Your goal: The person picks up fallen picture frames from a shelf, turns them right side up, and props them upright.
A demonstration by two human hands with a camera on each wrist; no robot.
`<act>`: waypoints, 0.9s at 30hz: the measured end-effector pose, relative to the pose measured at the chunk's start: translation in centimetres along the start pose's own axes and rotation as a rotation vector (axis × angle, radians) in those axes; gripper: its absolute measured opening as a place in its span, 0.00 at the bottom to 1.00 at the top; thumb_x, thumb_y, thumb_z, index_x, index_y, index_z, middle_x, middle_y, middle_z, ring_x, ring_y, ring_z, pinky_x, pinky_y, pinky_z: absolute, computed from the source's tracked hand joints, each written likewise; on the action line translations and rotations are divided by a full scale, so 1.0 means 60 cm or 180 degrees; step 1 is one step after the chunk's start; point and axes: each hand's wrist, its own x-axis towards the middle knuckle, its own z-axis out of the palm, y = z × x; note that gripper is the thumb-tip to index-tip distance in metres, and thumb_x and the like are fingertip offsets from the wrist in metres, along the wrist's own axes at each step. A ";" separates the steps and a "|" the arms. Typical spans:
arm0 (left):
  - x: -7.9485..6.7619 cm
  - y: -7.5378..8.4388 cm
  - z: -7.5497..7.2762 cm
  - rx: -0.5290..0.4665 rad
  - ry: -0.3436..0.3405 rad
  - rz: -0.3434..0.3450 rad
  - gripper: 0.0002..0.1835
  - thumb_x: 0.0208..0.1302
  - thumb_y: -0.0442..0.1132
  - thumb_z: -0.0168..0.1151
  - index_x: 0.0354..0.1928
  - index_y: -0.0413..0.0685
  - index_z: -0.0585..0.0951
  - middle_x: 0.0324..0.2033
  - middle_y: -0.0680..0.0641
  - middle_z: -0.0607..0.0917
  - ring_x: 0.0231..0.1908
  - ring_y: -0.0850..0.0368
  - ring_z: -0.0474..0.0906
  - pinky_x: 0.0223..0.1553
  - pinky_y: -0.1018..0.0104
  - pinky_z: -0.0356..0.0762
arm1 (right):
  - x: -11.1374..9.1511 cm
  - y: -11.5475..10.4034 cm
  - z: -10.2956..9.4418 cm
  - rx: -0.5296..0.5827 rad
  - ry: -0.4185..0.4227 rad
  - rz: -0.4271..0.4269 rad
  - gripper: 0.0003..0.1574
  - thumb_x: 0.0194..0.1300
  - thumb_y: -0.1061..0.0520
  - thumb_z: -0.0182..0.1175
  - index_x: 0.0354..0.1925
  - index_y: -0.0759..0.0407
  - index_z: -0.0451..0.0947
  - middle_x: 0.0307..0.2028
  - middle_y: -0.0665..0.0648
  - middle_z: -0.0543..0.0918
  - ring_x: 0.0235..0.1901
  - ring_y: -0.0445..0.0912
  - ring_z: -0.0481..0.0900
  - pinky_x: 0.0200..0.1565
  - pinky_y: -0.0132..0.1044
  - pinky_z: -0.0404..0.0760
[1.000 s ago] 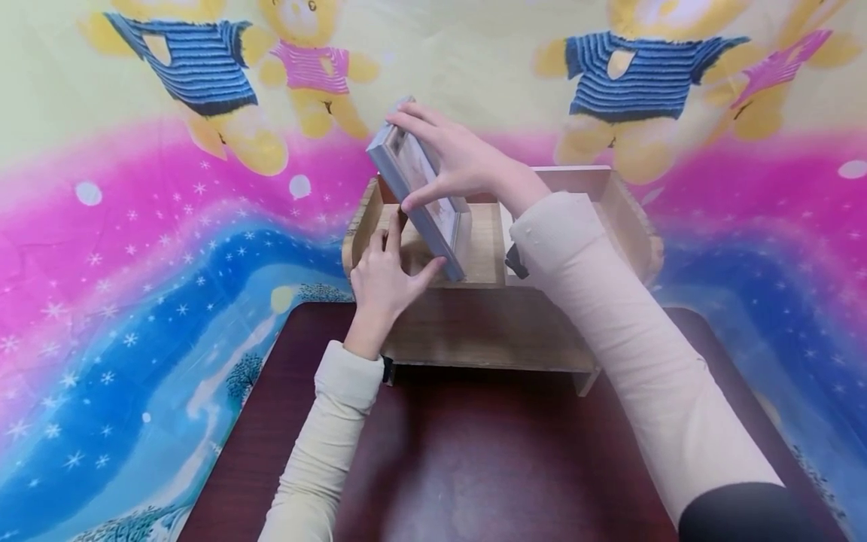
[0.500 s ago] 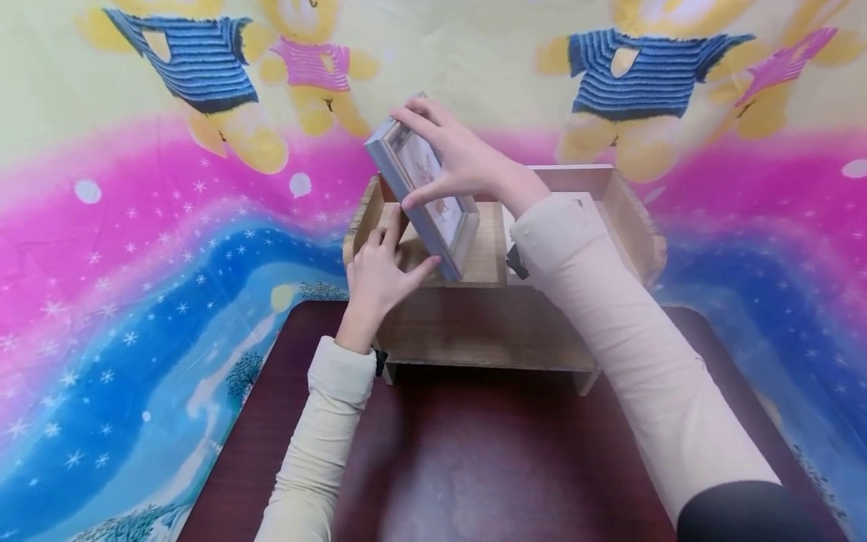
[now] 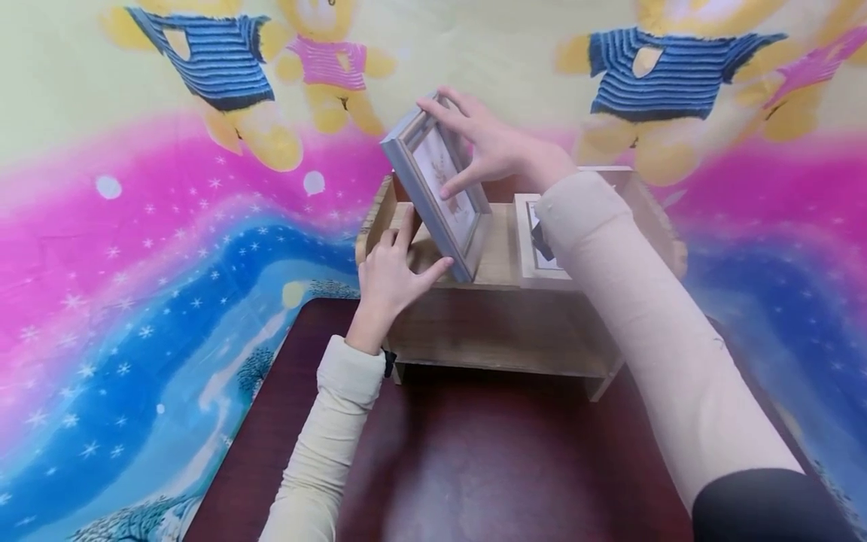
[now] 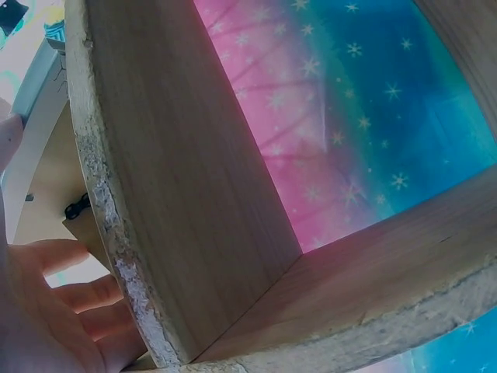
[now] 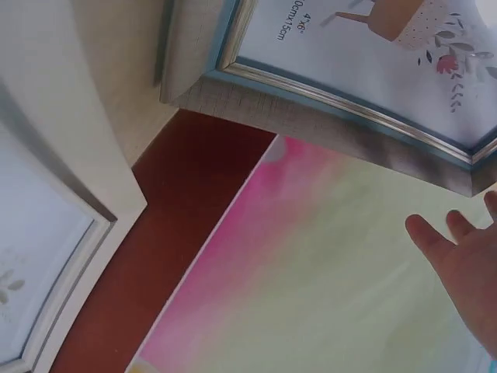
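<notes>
A grey picture frame [image 3: 436, 177] with a floral print stands tilted on the upper board of a small wooden shelf [image 3: 503, 241]. My left hand [image 3: 389, 275] holds its lower left side, thumb [image 4: 9, 138] on the edge and fingers behind the brown backing [image 4: 48, 190]. How firmly it grips is partly hidden. The right hand [image 3: 494, 143] is spread at the frame's upper right, its thumb in front of the print. In the right wrist view its straight fingers [image 5: 431, 241] appear apart from the frame's border [image 5: 311, 132].
A white picture frame [image 3: 527, 245] lies on the shelf's right part, partly behind my right sleeve. Raised wooden sides [image 3: 375, 218] bound the shelf. It stands on a dark red table [image 3: 460, 467], before a printed bear cloth [image 3: 203, 188].
The right thumb has come off the grey frame's left edge and moved right, across the print. The grey frame has turned slightly to face me more. More of the white frame shows.
</notes>
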 end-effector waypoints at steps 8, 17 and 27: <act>-0.001 0.006 0.001 -0.0038 -0.0035 -0.0007 0.50 0.49 0.70 0.54 0.71 0.58 0.50 0.49 0.42 0.75 0.38 0.46 0.76 0.31 0.55 0.75 | 0.002 0.008 -0.004 0.0308 -0.0085 0.0086 0.68 0.44 0.47 0.72 0.71 0.48 0.40 0.67 0.62 0.51 0.60 0.53 0.55 0.60 0.51 0.56; 0.003 0.005 -0.009 -0.0129 -0.0275 -0.0150 0.49 0.50 0.70 0.53 0.71 0.62 0.48 0.58 0.41 0.69 0.54 0.42 0.69 0.49 0.45 0.68 | 0.004 0.012 -0.007 0.0723 -0.0141 0.0197 0.65 0.44 0.56 0.72 0.71 0.44 0.42 0.66 0.55 0.56 0.61 0.49 0.58 0.59 0.51 0.62; 0.005 -0.014 -0.032 -0.0447 -0.0688 -0.0016 0.45 0.56 0.63 0.53 0.71 0.58 0.47 0.67 0.42 0.55 0.64 0.44 0.53 0.60 0.44 0.52 | -0.008 0.010 -0.017 0.0489 -0.0235 0.0614 0.66 0.44 0.56 0.72 0.70 0.32 0.41 0.65 0.64 0.48 0.57 0.55 0.57 0.56 0.52 0.64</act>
